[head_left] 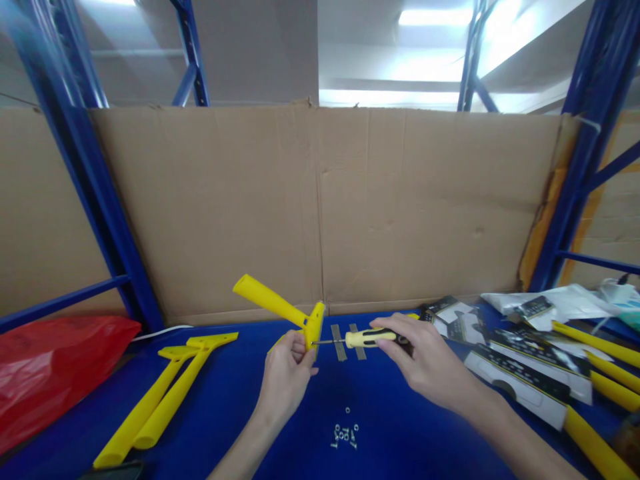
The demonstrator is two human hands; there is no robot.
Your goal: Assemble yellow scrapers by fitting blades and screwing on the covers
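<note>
My left hand (pixel 290 367) is closed around the head of a yellow T-shaped plastic handle (pixel 273 300), whose long tube points up and to the left. In my right hand (pixel 425 353) is a screwdriver (pixel 367 338) with a cream and black grip, held level. Its thin shaft reaches left, and the tip meets the handle's head near my left fingertips. Whether the tip sits in a screw is too small to tell. Below the hands, several small nuts and screws (pixel 345 433) lie on the blue tabletop (pixel 400 433).
Similar yellow handles (pixel 170 393) lie at left, beside a red plastic bag (pixel 60 373). On the right are several yellow tools with black-and-white card sleeves (pixel 520 383). Two tape strips (pixel 339 343) mark the table. Cardboard (pixel 225 213) walls the back, between blue rack posts (pixel 100 167).
</note>
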